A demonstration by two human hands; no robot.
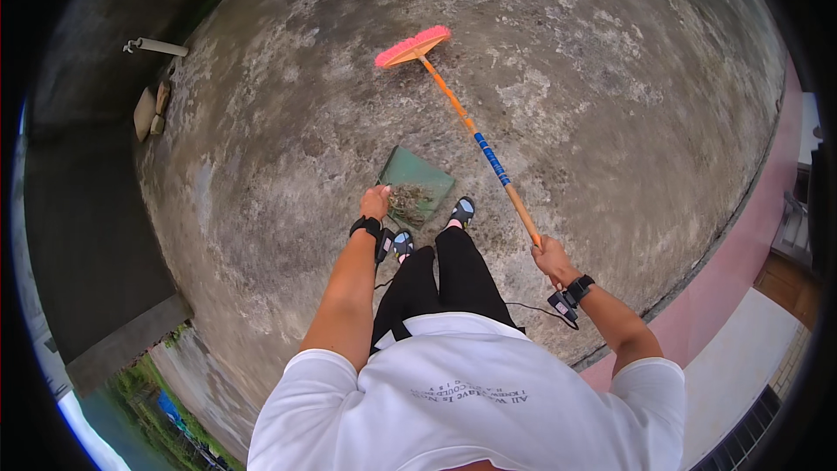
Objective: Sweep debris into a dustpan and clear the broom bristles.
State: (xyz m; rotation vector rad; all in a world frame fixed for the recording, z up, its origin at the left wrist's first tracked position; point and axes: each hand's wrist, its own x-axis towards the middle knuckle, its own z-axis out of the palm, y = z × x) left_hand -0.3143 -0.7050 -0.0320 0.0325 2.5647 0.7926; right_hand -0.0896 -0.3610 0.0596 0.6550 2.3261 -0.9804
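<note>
My right hand point(551, 262) is wrapped around the end of a broom's long stick. The broom point(453, 105) has an orange upper shaft with a blue-wrapped section and a pink-bristled head, which lies out ahead on the concrete. On the left, my left hand point(375, 202) is closed at the side of a green dustpan point(423, 173); its grip on the handle is mostly hidden by the fingers. Dry, brownish plant debris point(408, 202) lies in the dustpan, just in front of my feet.
Stained concrete floor point(296, 122) spreads all around. A white pipe point(161, 47) and some stones point(150, 113) are at the left wall. A pink ledge point(724, 296) borders the right side. Black devices with cables are strapped to both wrists.
</note>
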